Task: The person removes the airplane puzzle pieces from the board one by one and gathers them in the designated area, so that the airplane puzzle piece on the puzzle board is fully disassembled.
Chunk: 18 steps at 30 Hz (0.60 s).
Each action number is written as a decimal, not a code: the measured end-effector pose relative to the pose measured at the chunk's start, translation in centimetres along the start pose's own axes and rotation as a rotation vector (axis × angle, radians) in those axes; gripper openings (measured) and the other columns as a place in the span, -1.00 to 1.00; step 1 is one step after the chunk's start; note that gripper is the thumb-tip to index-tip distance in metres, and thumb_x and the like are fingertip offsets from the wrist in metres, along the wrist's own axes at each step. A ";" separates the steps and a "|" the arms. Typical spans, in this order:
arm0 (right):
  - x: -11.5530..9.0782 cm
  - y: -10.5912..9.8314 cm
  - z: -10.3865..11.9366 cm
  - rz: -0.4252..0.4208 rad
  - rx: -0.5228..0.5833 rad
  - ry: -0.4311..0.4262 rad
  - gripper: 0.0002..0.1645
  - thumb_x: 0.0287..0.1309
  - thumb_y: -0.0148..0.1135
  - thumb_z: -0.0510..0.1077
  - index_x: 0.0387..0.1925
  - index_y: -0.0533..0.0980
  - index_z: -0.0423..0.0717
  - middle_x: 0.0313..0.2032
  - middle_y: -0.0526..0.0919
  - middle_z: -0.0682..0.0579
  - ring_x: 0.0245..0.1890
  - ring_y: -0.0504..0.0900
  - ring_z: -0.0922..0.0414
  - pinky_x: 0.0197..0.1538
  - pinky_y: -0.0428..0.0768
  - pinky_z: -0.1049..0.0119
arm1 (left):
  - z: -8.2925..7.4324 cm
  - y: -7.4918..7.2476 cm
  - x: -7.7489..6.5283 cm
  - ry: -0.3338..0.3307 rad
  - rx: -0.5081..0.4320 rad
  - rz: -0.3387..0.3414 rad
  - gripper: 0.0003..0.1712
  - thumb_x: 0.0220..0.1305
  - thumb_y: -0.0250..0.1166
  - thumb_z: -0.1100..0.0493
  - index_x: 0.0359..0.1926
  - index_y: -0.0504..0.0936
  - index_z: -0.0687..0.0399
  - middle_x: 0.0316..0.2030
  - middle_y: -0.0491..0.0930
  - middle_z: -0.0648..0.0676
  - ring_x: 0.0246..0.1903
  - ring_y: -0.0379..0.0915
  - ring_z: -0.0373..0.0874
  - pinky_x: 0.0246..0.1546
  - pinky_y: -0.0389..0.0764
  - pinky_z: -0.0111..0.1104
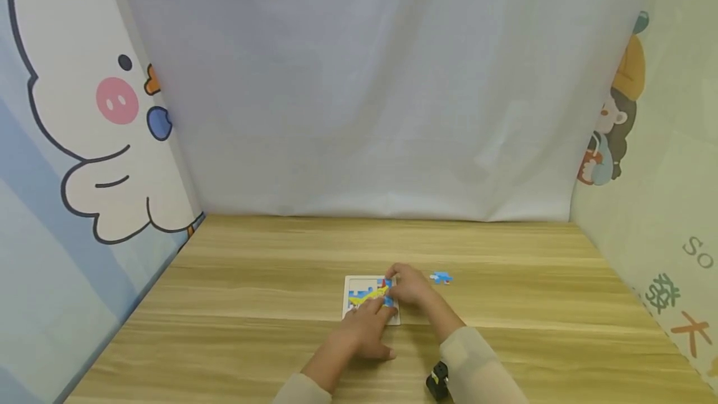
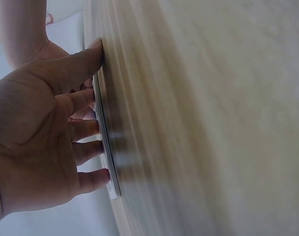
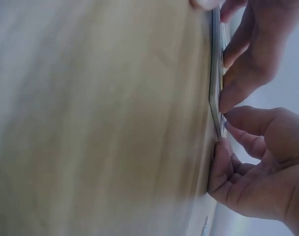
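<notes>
Likely step: fitting pieces, white-framed square jigsaw (image 1: pixel 363 296);
left hand (image 1: pixel 364 332) fingers spread on it; right hand (image 1: pixel 411 284) grip unclear; next probably needs loose blue piece (image 1: pixel 442 277)

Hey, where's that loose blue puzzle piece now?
In the head view, the loose blue puzzle piece lies on the wooden table, just right of the right hand, off the puzzle board.

Screened-off booth, wider premises undetermined: wood-grain tabletop (image 1: pixel 252 279), pale hanging curtain (image 1: pixel 359 92) behind it, cartoon-printed panel (image 1: pixel 62 80) to its left, illustrated pale-green panel (image 1: pixel 662 204) to its right.
</notes>
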State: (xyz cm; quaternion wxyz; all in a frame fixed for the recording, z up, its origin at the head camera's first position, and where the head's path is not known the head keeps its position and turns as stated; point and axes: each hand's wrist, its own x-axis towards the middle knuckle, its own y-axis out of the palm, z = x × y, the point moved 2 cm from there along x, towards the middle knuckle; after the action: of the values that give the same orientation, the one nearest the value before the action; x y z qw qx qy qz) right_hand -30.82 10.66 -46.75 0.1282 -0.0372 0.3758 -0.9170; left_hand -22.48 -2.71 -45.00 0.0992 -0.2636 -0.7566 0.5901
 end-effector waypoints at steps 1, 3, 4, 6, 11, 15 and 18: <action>0.0 0.1 0.0 0.002 -0.005 0.003 -0.68 -0.17 0.30 -0.37 -0.27 0.50 -0.15 -0.20 0.55 -0.05 -0.44 0.42 0.09 -0.33 0.44 0.24 | 0.0 0.0 0.0 0.000 0.003 -0.001 -0.13 -0.06 0.41 -0.18 0.28 0.33 -0.04 0.32 0.16 0.14 0.30 0.03 0.10 0.18 0.20 0.05; 0.1 0.2 0.1 0.007 -0.019 0.002 -0.70 -0.15 0.31 -0.36 -0.29 0.48 -0.15 -0.23 0.54 -0.04 -0.45 0.41 0.09 -0.36 0.42 0.26 | 0.1 0.0 0.0 0.000 0.003 0.000 -0.12 -0.06 0.41 -0.18 0.28 0.33 -0.04 0.32 0.16 0.15 0.30 0.03 0.10 0.17 0.20 0.06; 0.1 0.2 0.2 0.010 -0.028 0.002 -0.71 -0.13 0.32 -0.35 -0.29 0.47 -0.14 -0.26 0.54 -0.04 -0.45 0.41 0.09 -0.36 0.42 0.27 | 0.1 0.0 0.0 -0.001 0.001 0.002 -0.12 -0.07 0.41 -0.18 0.28 0.33 -0.04 0.32 0.16 0.15 0.30 0.03 0.10 0.18 0.20 0.06; 0.1 0.3 0.3 0.014 -0.046 -0.002 -0.72 -0.11 0.32 -0.34 -0.29 0.46 -0.15 -0.30 0.53 -0.03 -0.45 0.42 0.09 -0.37 0.42 0.27 | 0.1 0.0 0.0 -0.002 0.000 0.004 -0.13 -0.07 0.41 -0.17 0.27 0.33 -0.04 0.32 0.16 0.15 0.30 0.04 0.11 0.18 0.20 0.06; 0.1 0.3 0.8 0.022 -0.076 0.004 -0.72 -0.08 0.33 -0.34 -0.29 0.44 -0.17 -0.40 0.51 0.00 -0.44 0.43 0.08 -0.38 0.44 0.28 | 0.0 -0.1 0.1 -0.004 -0.008 0.013 -0.14 -0.06 0.41 -0.16 0.27 0.33 -0.05 0.32 0.15 0.15 0.30 0.03 0.11 0.18 0.19 0.06; 0.2 0.2 0.9 0.033 -0.099 0.012 -0.72 -0.05 0.33 -0.32 -0.28 0.43 -0.16 -0.40 0.50 0.00 -0.44 0.43 0.08 -0.38 0.44 0.28 | 0.0 -0.1 0.2 -0.009 -0.005 0.011 -0.15 -0.06 0.42 -0.16 0.26 0.33 -0.05 0.32 0.15 0.15 0.30 0.03 0.12 0.18 0.19 0.06; 0.2 0.2 1.0 0.051 -0.091 0.024 -0.71 -0.02 0.31 -0.32 -0.25 0.40 -0.15 -0.39 0.49 -0.01 -0.45 0.42 0.07 -0.38 0.43 0.27 | 0.0 -0.1 0.2 -0.010 -0.006 0.009 -0.15 -0.06 0.42 -0.15 0.26 0.33 -0.04 0.32 0.15 0.16 0.30 0.03 0.12 0.18 0.19 0.06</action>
State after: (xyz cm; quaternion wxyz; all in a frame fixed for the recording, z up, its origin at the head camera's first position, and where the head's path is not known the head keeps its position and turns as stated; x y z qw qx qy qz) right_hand -30.81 9.74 -46.20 0.1451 -0.0225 0.4194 -0.8958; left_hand -22.67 -2.62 -44.92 0.0921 -0.2642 -0.7577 0.5895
